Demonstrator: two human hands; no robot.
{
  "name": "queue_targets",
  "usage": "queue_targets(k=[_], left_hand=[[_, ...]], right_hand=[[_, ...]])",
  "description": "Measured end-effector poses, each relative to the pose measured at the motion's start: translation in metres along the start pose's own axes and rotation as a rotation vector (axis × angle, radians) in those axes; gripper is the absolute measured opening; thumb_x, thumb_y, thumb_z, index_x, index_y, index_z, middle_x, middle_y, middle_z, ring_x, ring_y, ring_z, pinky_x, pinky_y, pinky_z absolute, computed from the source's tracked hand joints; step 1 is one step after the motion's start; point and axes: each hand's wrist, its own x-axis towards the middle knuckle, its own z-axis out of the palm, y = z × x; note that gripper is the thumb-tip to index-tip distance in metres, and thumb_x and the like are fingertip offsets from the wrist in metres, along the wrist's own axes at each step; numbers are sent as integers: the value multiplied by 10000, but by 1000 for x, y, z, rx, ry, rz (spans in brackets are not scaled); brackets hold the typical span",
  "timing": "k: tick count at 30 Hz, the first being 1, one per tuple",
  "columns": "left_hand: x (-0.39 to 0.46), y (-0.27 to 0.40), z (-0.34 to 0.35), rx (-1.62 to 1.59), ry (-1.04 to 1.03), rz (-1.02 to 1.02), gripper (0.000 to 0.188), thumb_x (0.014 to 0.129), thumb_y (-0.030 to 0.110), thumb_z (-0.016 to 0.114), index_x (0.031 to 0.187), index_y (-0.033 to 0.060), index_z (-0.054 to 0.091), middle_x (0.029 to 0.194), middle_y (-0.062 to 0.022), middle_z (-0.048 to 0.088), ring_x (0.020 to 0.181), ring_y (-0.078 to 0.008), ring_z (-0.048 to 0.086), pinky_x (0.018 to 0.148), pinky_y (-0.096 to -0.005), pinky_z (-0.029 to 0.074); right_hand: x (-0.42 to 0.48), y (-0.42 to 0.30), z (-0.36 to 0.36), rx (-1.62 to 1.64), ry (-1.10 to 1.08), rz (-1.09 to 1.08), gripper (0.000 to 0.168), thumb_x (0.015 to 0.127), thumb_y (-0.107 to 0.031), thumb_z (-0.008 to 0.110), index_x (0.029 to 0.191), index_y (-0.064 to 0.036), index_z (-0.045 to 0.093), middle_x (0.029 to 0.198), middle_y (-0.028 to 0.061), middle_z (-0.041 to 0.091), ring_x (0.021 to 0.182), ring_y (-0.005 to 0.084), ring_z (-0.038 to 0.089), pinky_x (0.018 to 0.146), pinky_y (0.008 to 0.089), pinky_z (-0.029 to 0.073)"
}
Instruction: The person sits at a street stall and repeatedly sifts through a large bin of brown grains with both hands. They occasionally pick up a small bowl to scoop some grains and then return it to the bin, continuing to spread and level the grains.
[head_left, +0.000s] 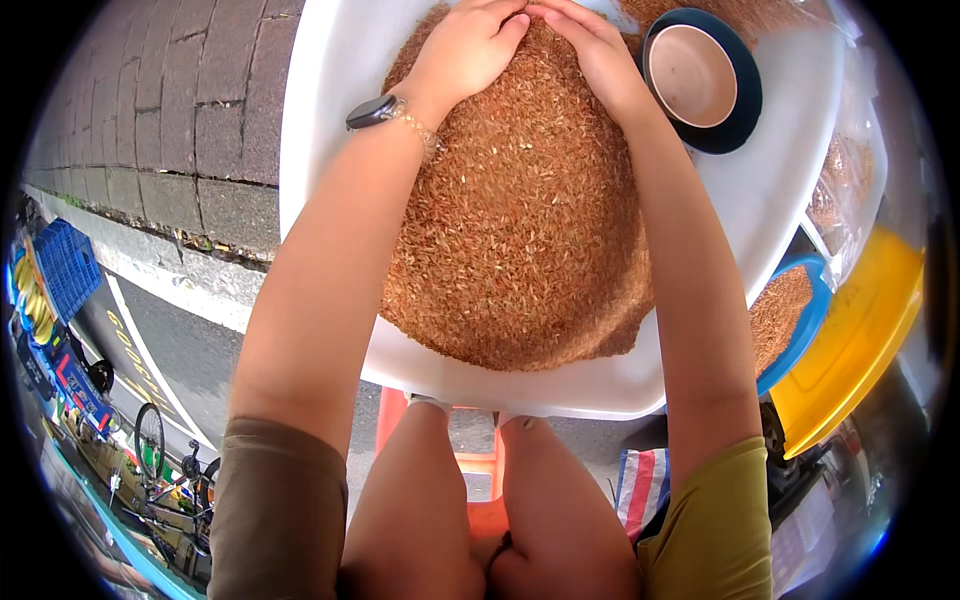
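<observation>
A large heap of small reddish-brown, grain-like dried food (517, 240) fills the middle of a white plastic tub (787, 202). At the heap's far end lies my left hand (472, 52), palm down, with the thumb apart from the fingers. Opposite it, my right hand (596, 56) rests against the heap's far right side. The fingertips of both hands come together near the top edge of the picture, which cuts off some fingers. Just right of my right hand sits a dark bowl (742, 127) with a beige bowl (691, 79) nested inside.
Right of the tub are a clear plastic bag (847, 172), a blue basin (816, 315) of similar food and a yellow tub (855, 367). Below stand an orange plastic stool (486, 517) and a striped bag (642, 484). A paved sidewalk (225, 142) and bicycle (150, 450) lie left.
</observation>
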Motion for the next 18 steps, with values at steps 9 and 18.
queue_targets(k=[9,18], left_hand=[[-9,26,-15,-414,2,-488,489,1025,353,459,1292,-20,627,1341,-144,617,1262,-230,542,1090,-319,368],[-48,71,-31,-584,109,-475,440,1030,301,433,1249,7,677,1378,-162,583,1330,-248,492,1158,-351,307]], right_hand=[[-23,-30,19,-120,52,52,315,1012,-218,583,1238,-30,696,1231,58,698,1180,148,597,1062,292,409],[-73,-92,44,-120,42,69,364,1049,-252,470,1235,-32,691,1245,59,677,1183,144,589,1095,293,384]])
